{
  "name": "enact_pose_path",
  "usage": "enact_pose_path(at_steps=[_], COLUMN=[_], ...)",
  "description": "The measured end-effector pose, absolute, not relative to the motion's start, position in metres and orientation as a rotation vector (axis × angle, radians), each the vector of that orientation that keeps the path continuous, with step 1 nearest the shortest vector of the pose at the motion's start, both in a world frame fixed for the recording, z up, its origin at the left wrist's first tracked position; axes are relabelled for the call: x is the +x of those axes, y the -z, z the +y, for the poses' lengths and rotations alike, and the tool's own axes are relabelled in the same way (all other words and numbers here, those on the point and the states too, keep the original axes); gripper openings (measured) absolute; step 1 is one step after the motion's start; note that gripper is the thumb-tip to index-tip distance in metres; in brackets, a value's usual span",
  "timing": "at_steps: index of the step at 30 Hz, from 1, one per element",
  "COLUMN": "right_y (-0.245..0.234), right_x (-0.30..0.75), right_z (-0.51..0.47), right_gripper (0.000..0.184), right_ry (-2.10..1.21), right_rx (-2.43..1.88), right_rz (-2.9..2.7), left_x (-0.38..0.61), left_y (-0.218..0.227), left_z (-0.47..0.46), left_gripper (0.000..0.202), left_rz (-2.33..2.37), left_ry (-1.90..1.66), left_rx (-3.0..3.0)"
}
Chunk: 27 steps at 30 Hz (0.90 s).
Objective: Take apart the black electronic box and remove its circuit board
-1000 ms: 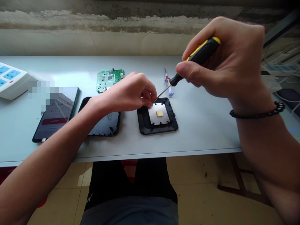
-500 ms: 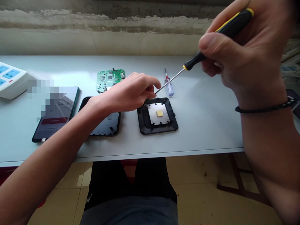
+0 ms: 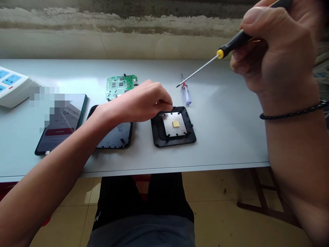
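While pinching a yellow-and-black screwdriver (image 3: 231, 46) between thumb (image 3: 254, 17) and fingers (image 3: 240, 61) of the right hand (image 3: 280, 55), curling the left hand's (image 3: 138, 104) fingertips (image 3: 168, 105) down at the rim of a black plastic cover (image 3: 173, 141), with a small clear-handled screwdriver (image 3: 186, 96) lying just beyond those fingertips.

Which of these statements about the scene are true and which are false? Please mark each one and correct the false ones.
1. The right hand holds a screwdriver with a black and yellow handle. True.
2. The left hand holds the green board. False: the board lies on the table, beyond the left hand.
3. A yellow pad sits on a metal plate inside a black cover. True.
4. The bracelet is on the left wrist. False: it is on the right wrist.
5. The small screwdriver lies inside the black cover. False: it lies on the table, beyond the cover.
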State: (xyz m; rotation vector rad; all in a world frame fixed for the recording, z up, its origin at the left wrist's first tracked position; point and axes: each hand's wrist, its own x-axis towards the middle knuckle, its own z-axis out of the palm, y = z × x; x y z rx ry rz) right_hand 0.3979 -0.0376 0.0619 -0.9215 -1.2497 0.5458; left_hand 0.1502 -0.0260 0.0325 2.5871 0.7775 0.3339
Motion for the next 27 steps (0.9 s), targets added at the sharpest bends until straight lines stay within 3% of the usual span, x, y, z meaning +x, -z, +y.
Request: enact_pose_path(at_steps=[27], right_y=[-0.061], right_x=[0.405], right_z=[-0.038], right_gripper=[0.023], right_ry=[-0.662], right_rx=[-1.081], right_rz=[-1.45], left_x=[0.15], left_y=[-0.026], left_z=[-0.022], left_gripper=[0.018], left_rz=[0.809], left_ry=[-0.405], left_rx=[2.486])
